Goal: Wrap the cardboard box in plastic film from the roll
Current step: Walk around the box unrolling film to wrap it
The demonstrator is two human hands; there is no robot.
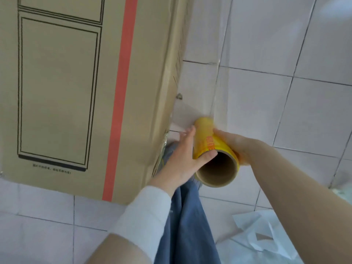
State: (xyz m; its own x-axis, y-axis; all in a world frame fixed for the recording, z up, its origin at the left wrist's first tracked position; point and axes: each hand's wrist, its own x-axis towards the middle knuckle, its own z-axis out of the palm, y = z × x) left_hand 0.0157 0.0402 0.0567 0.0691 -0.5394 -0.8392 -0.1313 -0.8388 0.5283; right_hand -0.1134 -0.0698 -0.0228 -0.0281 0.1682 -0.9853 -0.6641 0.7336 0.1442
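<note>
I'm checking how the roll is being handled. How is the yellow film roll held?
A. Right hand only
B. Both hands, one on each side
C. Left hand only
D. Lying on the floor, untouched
B: the left hand grips one side of the yellow roll and the right hand the other, beside the cardboard box.

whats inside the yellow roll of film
The roll of film has a hollow brown cardboard core; looking in, it appears empty but dark farther in. The left hand and right hand grip its sides, hiding part of the outside.
</note>
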